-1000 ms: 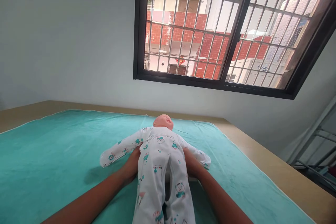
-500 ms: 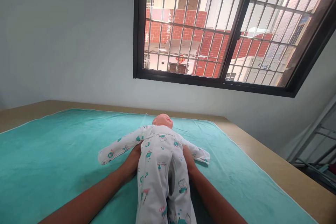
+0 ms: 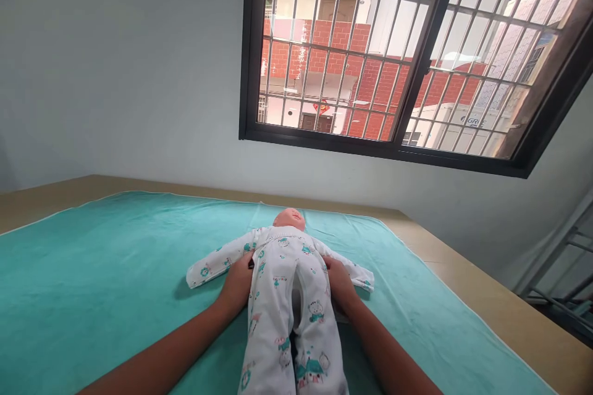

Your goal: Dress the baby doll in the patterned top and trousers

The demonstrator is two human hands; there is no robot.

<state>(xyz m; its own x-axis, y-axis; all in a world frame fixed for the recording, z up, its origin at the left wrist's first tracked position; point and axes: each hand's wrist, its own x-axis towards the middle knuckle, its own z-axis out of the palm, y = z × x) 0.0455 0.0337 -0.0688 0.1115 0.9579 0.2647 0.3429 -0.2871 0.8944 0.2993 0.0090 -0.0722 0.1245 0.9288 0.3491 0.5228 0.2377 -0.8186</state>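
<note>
A baby doll [image 3: 288, 220] in a white printed sleepsuit [image 3: 282, 296] lies on its back on a teal blanket [image 3: 92, 271], head toward the window. My left hand [image 3: 238, 287] grips the doll's left flank under the sleeve. On the other flank, my right hand [image 3: 340, 282] presses against the torso. Both hands' fingers curl around the body and are partly hidden beneath it. The sleeves spread out to either side and the legs point toward me.
The blanket covers a tan wooden platform [image 3: 482, 296] that runs to the grey wall. A barred black-framed window [image 3: 398, 55] is above. At the far right, beyond the platform's edge, stands a metal frame [image 3: 563, 284].
The doll has slid slightly away from me and to the right with both hands still on its sides; its legs now lie lower on the blanket.
</note>
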